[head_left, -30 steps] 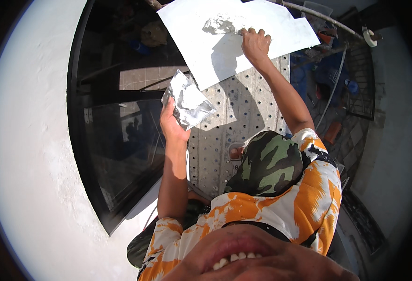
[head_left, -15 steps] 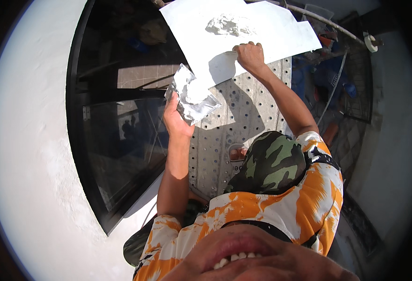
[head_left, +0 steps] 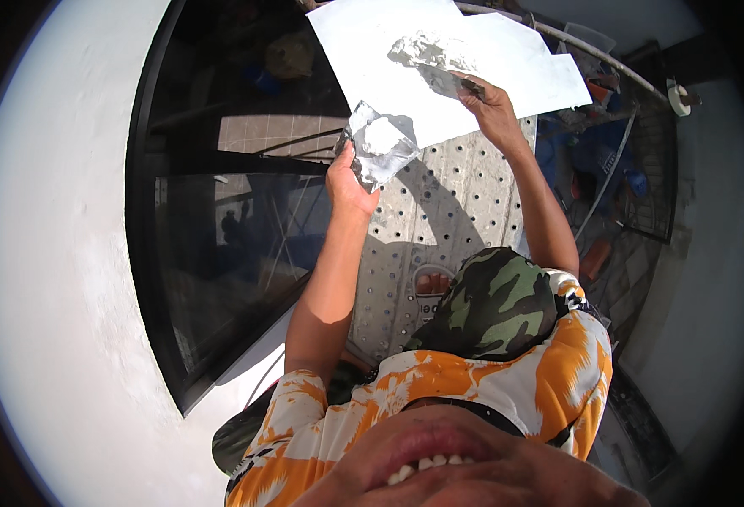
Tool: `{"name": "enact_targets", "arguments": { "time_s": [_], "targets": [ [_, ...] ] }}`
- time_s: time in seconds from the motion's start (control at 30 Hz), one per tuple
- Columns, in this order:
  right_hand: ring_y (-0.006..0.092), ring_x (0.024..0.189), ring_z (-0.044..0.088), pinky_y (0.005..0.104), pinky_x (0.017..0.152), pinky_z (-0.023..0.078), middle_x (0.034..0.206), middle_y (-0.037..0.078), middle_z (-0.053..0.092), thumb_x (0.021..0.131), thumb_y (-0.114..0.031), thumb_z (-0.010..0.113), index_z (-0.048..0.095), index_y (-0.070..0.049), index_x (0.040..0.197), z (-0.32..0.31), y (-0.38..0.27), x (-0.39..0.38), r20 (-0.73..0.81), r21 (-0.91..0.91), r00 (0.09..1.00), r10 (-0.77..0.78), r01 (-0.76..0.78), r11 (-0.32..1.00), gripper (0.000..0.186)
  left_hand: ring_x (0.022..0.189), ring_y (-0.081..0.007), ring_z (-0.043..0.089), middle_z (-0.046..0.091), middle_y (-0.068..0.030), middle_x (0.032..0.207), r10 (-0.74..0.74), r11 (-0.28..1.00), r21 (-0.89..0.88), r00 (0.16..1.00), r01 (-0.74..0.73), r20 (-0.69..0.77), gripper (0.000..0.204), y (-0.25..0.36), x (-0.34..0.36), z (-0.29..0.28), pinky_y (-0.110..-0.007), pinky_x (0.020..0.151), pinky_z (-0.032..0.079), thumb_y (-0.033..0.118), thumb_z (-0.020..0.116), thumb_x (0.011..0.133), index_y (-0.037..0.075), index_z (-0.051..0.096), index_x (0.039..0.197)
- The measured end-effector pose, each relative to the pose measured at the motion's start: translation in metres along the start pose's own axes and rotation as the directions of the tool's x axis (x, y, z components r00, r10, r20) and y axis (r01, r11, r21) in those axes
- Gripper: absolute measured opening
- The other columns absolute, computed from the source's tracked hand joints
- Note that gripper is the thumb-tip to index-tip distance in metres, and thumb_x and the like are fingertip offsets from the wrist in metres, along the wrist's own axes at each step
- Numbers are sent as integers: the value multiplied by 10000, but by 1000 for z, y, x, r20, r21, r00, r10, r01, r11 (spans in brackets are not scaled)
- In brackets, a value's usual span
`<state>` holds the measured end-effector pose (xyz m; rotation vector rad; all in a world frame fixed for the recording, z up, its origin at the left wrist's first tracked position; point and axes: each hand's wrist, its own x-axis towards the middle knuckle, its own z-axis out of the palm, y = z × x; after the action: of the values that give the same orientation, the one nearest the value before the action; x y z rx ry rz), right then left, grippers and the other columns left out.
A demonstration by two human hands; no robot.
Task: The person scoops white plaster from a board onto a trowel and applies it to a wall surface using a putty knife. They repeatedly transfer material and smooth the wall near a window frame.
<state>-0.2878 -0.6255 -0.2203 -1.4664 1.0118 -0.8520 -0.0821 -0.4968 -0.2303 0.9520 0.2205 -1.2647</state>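
My left hand (head_left: pixel 353 182) grips a flat, shiny metal plate (head_left: pixel 399 159) by its near left edge, thumb on top. A lump of white putty (head_left: pixel 384 135) sits on the plate. In my right hand (head_left: pixel 494 114) is a putty knife (head_left: pixel 472 87), its dark end showing at my fingers; glare and shadow blur the outline of its blade. That hand is over a large white board (head_left: pixel 524 72), just to the near right of a smeared patch of wet white putty (head_left: pixel 427 49). The plate overlaps the board's near left corner.
Beneath me runs a perforated metal scaffold plank (head_left: pixel 397 279), with my sandalled foot (head_left: pixel 431 283) on it. A black-framed glass window (head_left: pixel 237 253) and a white wall (head_left: pixel 59 253) stand on the left. A pole (head_left: pixel 591 40) crosses at the far right, above clutter lower down.
My right hand has turned, lifting the putty knife toward the putty patch on the board. My left hand and the plate have shifted right and slightly away. The whole view has shifted a little.
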Motion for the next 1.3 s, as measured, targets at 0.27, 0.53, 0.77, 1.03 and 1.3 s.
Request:
{"name": "enact_targets", "arguments": {
  "time_s": [0.27, 0.53, 0.77, 1.03, 1.3],
  "targets": [
    [321, 1239, 518, 431, 1022, 409, 1345, 45, 586, 848, 3, 612, 651, -257, 1284, 48, -23, -41, 328, -335, 748, -577, 664, 669, 508, 1111, -300, 616, 633, -169, 1201, -62, 988, -121, 964, 96, 260, 379, 12, 12, 14, -445, 976, 489, 215, 388, 1021, -22, 536, 1277],
    [323, 1215, 527, 450, 975, 404, 1287, 44, 601, 769, 95, 605, 674, -304, 1244, 56, -35, -26, 391, -457, 743, -543, 669, 587, 624, 1112, -301, 628, 637, -164, 1228, 121, 990, -83, 987, -113, 103, 377, 60, -46, -2, -469, 995, 481, 200, 387, 1029, -27, 529, 1296],
    [242, 1039, 619, 405, 916, 500, 1169, 97, 644, 958, -97, 593, 666, -51, 1201, 117, 1, 22, 262, 131, 937, -231, 202, 970, 258, 971, -224, 683, 673, -102, 1073, 406, 913, 23, 914, -406, 11, 263, 136, -117, 5, -415, 877, 556, 184, 505, 1003, 23, 558, 1205],
    [221, 1147, 566, 429, 1013, 439, 1251, 75, 602, 971, -181, 618, 534, -38, 1317, 86, -29, 2, 500, 708, 866, 6, -413, 573, 384, 880, -194, 694, 675, -97, 1025, 307, 951, 1, 950, -308, 53, 264, 138, -186, -9, -383, 791, 585, 189, 536, 993, 26, 569, 1199],
    [259, 1044, 632, 420, 796, 547, 1229, 116, 630, 994, -170, 555, 561, -33, 1288, 120, -244, 24, 667, 725, 625, -406, -417, 549, 324, 899, -217, 701, 669, -106, 1041, 286, 941, -159, 954, -298, -94, 264, 135, -356, -130, -416, 820, 593, 196, 535, 989, 16, 557, 1182]
  ]
}}
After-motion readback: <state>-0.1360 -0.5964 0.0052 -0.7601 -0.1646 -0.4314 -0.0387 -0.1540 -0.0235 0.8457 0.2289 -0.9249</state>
